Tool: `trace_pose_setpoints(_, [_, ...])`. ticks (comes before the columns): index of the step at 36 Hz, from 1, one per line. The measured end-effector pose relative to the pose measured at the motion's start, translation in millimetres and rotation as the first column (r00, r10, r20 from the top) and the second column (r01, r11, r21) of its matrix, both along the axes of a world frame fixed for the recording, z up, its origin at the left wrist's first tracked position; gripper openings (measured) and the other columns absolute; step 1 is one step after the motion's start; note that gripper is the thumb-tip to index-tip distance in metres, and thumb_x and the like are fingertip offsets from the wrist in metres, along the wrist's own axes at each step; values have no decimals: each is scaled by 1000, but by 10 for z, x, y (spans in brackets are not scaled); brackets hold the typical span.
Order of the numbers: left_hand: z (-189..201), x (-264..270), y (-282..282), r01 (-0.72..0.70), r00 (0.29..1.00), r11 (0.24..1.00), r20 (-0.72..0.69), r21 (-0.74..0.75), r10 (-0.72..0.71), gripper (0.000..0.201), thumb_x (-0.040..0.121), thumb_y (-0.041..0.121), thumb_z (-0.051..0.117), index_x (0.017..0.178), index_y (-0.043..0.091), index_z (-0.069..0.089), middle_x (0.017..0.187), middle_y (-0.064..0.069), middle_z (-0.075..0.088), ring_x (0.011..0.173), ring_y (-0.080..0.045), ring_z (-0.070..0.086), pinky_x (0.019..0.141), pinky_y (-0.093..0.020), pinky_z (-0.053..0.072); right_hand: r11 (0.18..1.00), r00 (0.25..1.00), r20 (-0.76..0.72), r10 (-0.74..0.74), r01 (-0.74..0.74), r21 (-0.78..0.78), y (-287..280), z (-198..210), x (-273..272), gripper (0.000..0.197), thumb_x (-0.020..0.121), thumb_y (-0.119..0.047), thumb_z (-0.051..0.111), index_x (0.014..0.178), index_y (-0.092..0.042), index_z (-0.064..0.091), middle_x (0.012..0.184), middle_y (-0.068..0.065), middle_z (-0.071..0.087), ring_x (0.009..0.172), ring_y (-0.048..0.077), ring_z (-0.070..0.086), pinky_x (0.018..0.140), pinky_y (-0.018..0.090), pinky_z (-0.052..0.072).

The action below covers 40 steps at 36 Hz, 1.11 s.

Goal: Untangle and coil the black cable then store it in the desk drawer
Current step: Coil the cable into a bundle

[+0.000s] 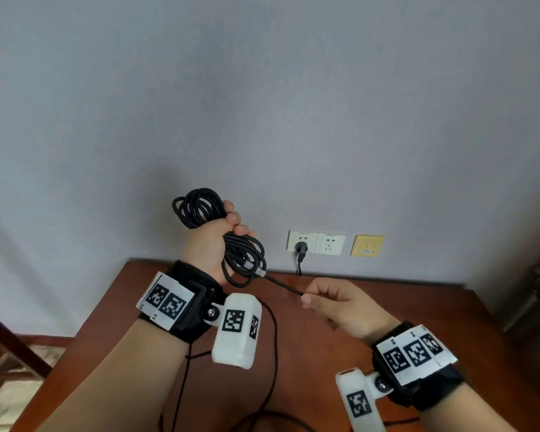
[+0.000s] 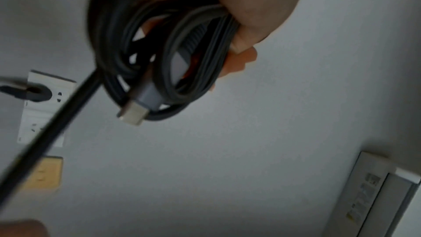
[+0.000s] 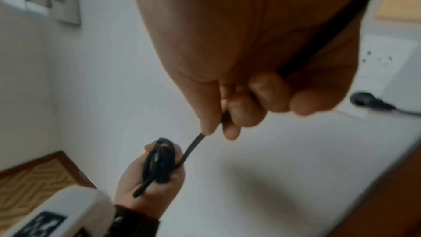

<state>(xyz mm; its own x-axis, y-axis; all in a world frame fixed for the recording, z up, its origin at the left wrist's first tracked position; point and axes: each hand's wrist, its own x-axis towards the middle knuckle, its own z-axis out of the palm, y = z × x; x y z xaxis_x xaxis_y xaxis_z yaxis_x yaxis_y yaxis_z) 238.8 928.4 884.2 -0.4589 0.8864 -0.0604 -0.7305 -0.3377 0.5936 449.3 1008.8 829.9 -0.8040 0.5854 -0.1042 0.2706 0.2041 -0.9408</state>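
Both wrist views are pretty smeary, so the black cable is just a soft dark bundle there and you can't count its loops. The left hand is cut off by the top edge. In the head view the cable's middle is buried in that fist, and the strand disappears into the right hand. The socket is too blurry to make out.

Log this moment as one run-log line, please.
stage: coiling | left hand: grips black cable coil | right hand: pinches cable's free strand | desk: drawer unseen
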Motion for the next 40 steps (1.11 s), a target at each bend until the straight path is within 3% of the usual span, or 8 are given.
trace_pose_setpoints(5, [-80, 46, -17, 40, 983, 974, -166, -224, -79, 38, 87, -14, 29, 77, 14, 54, 57, 3, 49, 43, -11, 45, 46, -20, 43, 940, 993, -15, -113, 112, 323, 149, 111, 85, 19, 84, -21, 70, 67, -16, 61, 53, -12, 47, 50, 3, 39, 54, 18, 35])
trace_pose_setpoints(10, [-113, 131, -36, -11, 903, 926, -401, -378, -153, 32, 84, -16, 37, 80, 8, 58, 63, -6, 63, 47, -16, 53, 47, -26, 48, 891, 996, 11, 93, -88, 444, 143, 293, 118, 10, 87, -21, 59, 80, -26, 65, 74, -7, 64, 70, 6, 57, 70, 20, 44])
trace_pose_setpoints(15, [-134, 275, -38, 182, 791, 860, -448, -476, -416, 18, 71, -7, 66, 77, 9, 59, 94, -21, 70, 80, -39, 70, 78, -46, 52, 787, 982, -93, 162, -72, 612, 100, 399, 31, 13, 87, -28, 62, 92, -22, 73, 78, -9, 65, 75, 8, 63, 72, 17, 46])
trace_pose_setpoints(19, [-135, 464, -58, 277, 741, 829, -442, -485, -506, 14, 89, -2, 50, 83, 6, 60, 77, -16, 71, 71, -36, 70, 83, -54, 51, 800, 967, -249, 58, 105, 591, 83, 370, -83, 23, 77, -42, 67, 81, -20, 69, 68, -10, 58, 64, 6, 54, 61, 21, 44])
trace_pose_setpoints(26, [-171, 576, -91, 387, 757, 816, -357, -430, -547, 66, 71, 60, 70, 105, 4, 65, 69, -12, 63, 59, -30, 64, 85, -61, 49, 850, 942, -300, -149, 277, 448, 76, 322, -127, 41, 63, -39, 82, 71, -19, 47, 54, -19, 45, 52, 1, 38, 50, 14, 32])
trace_pose_setpoints(32, [-201, 621, -120, 421, 621, 807, -517, -414, -589, 11, 75, 13, 73, 83, 8, 68, 56, -2, 53, 58, -24, 65, 75, -51, 53, 808, 958, -270, -101, 237, 540, 34, 364, -113, 40, 59, -37, 79, 72, -20, 45, 60, -20, 46, 57, 3, 38, 54, 14, 32])
trace_pose_setpoints(35, [-224, 602, -110, 396, 543, 804, -592, -443, -595, 19, 72, 7, 71, 90, 1, 67, 62, -9, 57, 61, -23, 66, 64, -34, 53, 868, 960, -267, -81, 199, 455, 40, 315, -111, 41, 57, -42, 77, 81, -24, 50, 69, -16, 48, 64, 4, 42, 60, 18, 41])
trace_pose_setpoints(40, [-225, 598, -145, 305, 624, 865, -602, -399, -498, 22, 82, 8, 66, 63, 19, 71, 56, -5, 52, 62, -27, 64, 73, -42, 50, 954, 923, -377, -70, 173, 246, 45, 282, -44, 29, 77, -25, 76, 95, -12, 57, 84, 3, 58, 70, 17, 56, 66, 20, 48])
